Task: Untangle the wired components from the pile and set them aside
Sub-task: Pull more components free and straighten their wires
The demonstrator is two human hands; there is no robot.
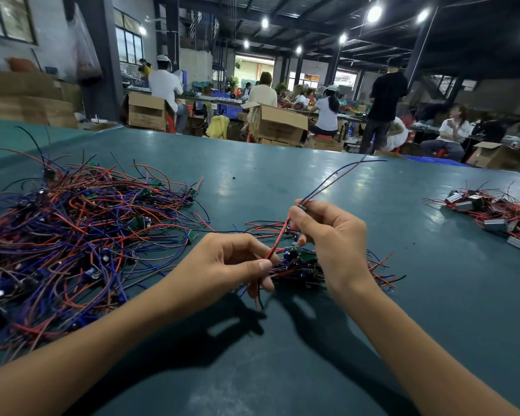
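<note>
A big tangled pile (72, 244) of red, blue and black wires with small green boards covers the left of the green table. A smaller bunch of wired components (305, 265) lies between my hands. My left hand (234, 262) pinches a red wire (278, 238) and a black one just above that bunch. My right hand (327, 235) holds the upper part of the same wires, and a blue and a dark strand (339, 178) rise from its fingers toward the upper right.
A separate group of wired components with grey metal blocks (499, 217) lies at the table's right edge. The green table (282, 181) stretches ahead. Beyond its far edge stand cardboard boxes (276, 123), and several people work at benches.
</note>
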